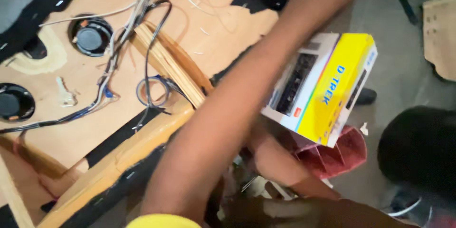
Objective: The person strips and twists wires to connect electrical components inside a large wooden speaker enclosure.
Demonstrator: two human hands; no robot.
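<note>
A big wooden board point(71, 114) fills the left half of the view, tan and flat, edged with black fabric and crossed by a thick angled wooden brace point(166, 64). Two round black speakers point(91, 36) sit in holes cut into it, one near the top left and one at the left edge, and a bundle of wires point(121, 33) in white, black and blue runs across the surface, with one small blue-and-black loop coiled near the brace.

A bare arm point(237, 99) reaches diagonally from the lower middle up to the top edge, blurred; its hand is out of view, so I cannot tell how it is shaped. Which arm it is I cannot tell either.

Just right of the arm lies a cardboard box point(327, 85), tilted, with a bright yellow face, white sides and a picture of a car stereo. It rests over a dark red divided tray point(339, 156) on the grey floor.

Below the box, a hand point(273, 159) curls loosely near small pale bits; its grip is unclear.
</note>
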